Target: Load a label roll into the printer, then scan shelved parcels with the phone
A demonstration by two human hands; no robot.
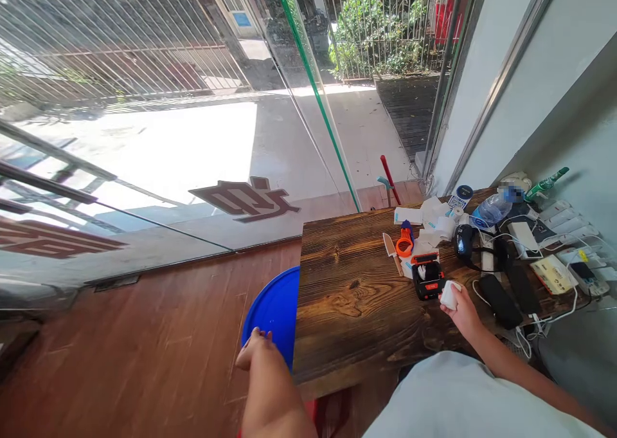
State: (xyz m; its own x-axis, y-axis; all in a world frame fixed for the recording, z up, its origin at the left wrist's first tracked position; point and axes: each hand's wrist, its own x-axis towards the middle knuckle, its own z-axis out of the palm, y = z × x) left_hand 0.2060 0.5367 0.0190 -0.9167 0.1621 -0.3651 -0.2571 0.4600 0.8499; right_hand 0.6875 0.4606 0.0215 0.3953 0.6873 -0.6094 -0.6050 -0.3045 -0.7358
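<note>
My right hand [461,308] is closed around a small white block-like thing [450,294], possibly a paper roll; its exact kind I cannot make out. Just beyond it on the wooden table [342,283] sits a black and orange label printer [428,282] with its lid up and something white inside. My left hand [256,348] hangs off the table's left side, over a blue round top [274,306], its fingers loosely curled and apart, nothing visible in them. An orange and blue tape-gun-like tool [405,240] and a knife [392,253] with a wooden handle lie beside the printer.
White paper pieces [436,222] lie at the table's far edge. Cluttering the right side are a water bottle [494,208], a black headset-like device [465,242], a black case [500,300], a card reader [588,277] and white cables. A glass door [318,91] stands beyond.
</note>
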